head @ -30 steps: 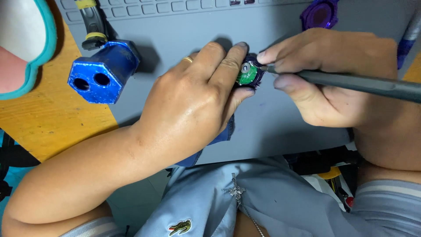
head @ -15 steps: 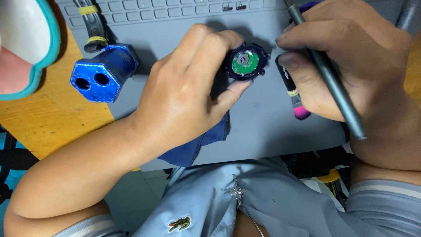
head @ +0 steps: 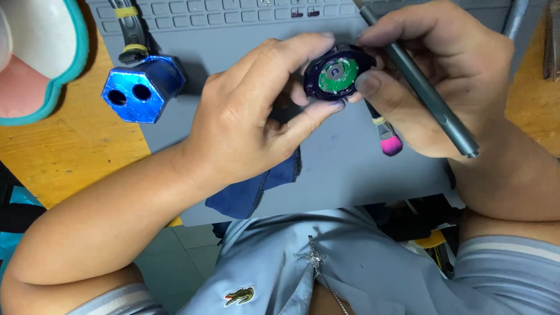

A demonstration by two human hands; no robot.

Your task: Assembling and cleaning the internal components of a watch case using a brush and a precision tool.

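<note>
While both hands meet over the grey mat, this is how the scene stands, clock directions taken from the centre of the view.

Left hand: the left hand (head: 245,116) reaches in from 8 o'clock; thumb and fingers are closed around the rim of a small round casing (head: 337,73).

Right hand: the right hand (head: 434,87), at 2 o'clock, is curled shut around a slim grey tool (head: 420,81) held like a pen; its thumb tip touches the casing's right edge.

Casing position: at about 12 o'clock, lifted just above the grey work mat (head: 350,169), between the two hands.

Casing look: dark purple-black ring, open face up, green circuit disc inside with a pale metal centre.

Doing it well: likely best to keep the casing level and pinched by the rim only, fingers off the green disc.

Nearby: a small brush with a pink tip (head: 389,143) lies just below the right thumb; a blue cloth (head: 256,189) sits under the left wrist; a blue hexagonal block (head: 143,87) with two holes is at 10 o'clock.
</note>
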